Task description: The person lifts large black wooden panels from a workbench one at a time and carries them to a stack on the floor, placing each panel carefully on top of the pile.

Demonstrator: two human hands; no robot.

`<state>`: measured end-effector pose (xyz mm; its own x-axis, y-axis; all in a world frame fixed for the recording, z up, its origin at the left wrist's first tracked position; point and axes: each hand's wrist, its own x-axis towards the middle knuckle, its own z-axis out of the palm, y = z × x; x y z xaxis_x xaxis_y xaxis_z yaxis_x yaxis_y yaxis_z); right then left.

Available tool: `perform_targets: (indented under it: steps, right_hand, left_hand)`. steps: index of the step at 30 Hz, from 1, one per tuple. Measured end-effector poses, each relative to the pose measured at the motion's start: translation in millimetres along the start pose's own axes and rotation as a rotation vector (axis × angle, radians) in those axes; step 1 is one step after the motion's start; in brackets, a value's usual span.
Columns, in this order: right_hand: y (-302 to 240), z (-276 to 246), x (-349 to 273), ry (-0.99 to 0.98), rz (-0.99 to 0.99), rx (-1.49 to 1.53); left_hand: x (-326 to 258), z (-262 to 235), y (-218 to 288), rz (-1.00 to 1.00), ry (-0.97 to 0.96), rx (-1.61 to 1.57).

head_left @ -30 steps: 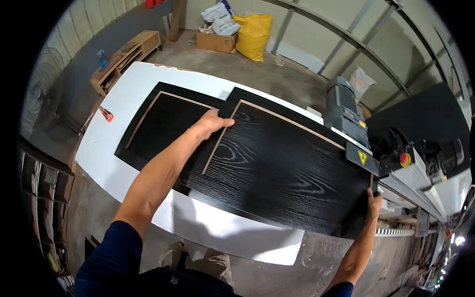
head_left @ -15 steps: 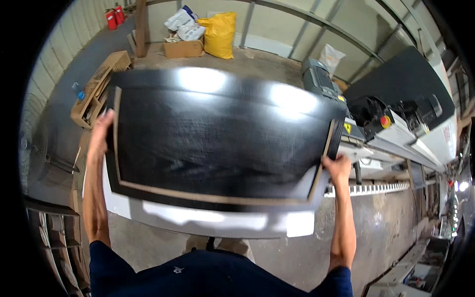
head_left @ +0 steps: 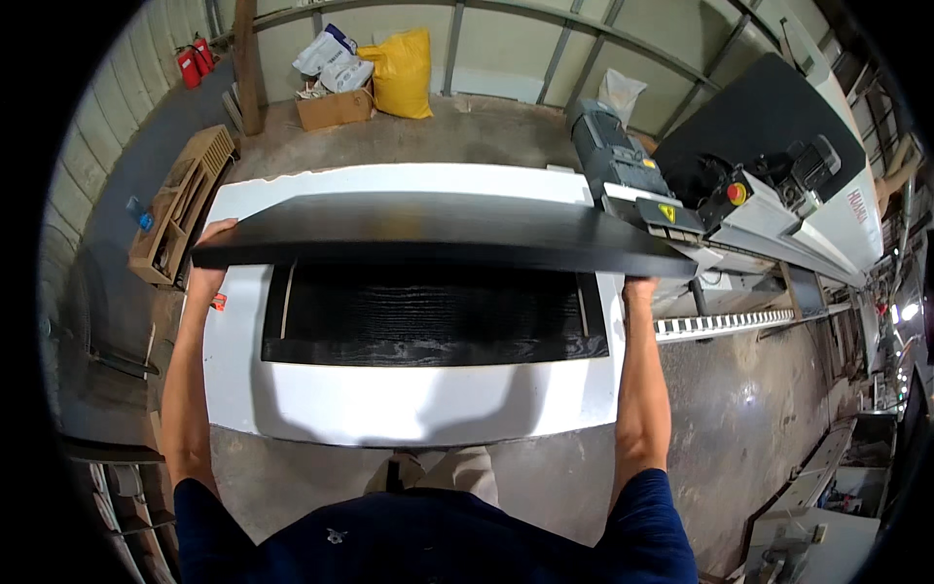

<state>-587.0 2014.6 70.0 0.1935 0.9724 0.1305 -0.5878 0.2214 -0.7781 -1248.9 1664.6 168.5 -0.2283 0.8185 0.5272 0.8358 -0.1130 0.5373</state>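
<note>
Both hands grasp the upper panel (head_left: pixel 438 232), a broad black board, by its two ends. The left hand (head_left: pixel 210 255) clasps the left end, part of it showing over the edge; the right hand (head_left: pixel 639 291) supports the right end from below, most of its fingers hidden from me. The board spans the gap between them, its long near edge turned toward the wearer of the dark blue shirt (head_left: pixel 438 540).

Beneath it, the lower panel (head_left: pixel 438 329), also black, lies flat on the white table (head_left: pixel 409 394), with pale strips near its two short ends. The upper panel covers its far part; whether the two touch anywhere, I cannot tell.

As I judge it, the handling is partway through: one board rests on the table, while the other is in both hands and not yet let go. I see no finished stack here.

An orange-red tool (head_left: pixel 218 303) lies on the table just beside the left forearm. Past the right hand stands a machine with a grey motor (head_left: pixel 623 151) and a red button (head_left: pixel 736 194). Farther out I see a low wooden stand (head_left: pixel 185 209) at the left and, beyond the table, a cardboard box (head_left: pixel 334 109) beside a yellow sack (head_left: pixel 402 76).
</note>
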Motion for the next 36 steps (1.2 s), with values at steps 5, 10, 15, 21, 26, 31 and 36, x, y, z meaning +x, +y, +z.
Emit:
perform_targets:
  steps: [5,10,15,21,26,31,36]
  right_hand:
    - [-26,-57,-86,-0.428,-0.223,-1.406]
    - [-67,-89,-190,-0.227,-0.008,-1.408]
    - [-61,-84,-195,-0.384,-0.226,-1.634]
    - [-44,-71,-183,-0.435,-0.169,-1.550]
    - [-42,-45,-160,-0.372,0.045,-1.713]
    - [-42,-51,-156,-0.303,0.100,-1.612]
    - [-33,-54,-144,-0.329,0.040,-1.790]
  left_hand:
    - [-68,12,-9,-0.062,0.002,-0.179]
    - [-154,-8,-31,-0.378,-0.519,0.615]
    - [-177,33,38,-0.306,-0.534,0.139]
    - [-181,60,14,-0.472,-0.264,0.264]
    - [-186,63,13,-0.403,-0.233,0.469]
    - [-177,63,23,-0.510,-0.238,0.347]
    - [-187,69,17,-0.410,-0.165,0.409]
